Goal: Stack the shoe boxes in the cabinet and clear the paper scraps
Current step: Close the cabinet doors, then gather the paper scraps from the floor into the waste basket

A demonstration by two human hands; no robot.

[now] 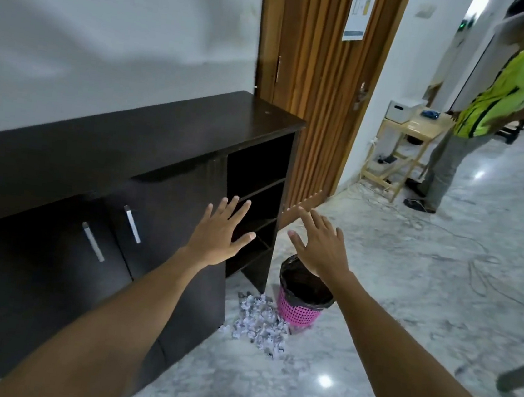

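Observation:
A dark brown cabinet stands against the white wall, with open shelves at its right end that show nothing on them. Crumpled paper scraps lie in a heap on the marble floor at the cabinet's foot. Beside the heap stands a pink mesh bin lined with a black bag. My left hand is stretched out with fingers spread in front of the shelves, holding nothing. My right hand is spread the same way above the bin. No shoe boxes are in view.
A wooden door stands right of the cabinet. A person in a yellow-green shirt stands at the back right by a small wooden table bearing a white box. Cables run along the floor there. A grey leg juts in at right.

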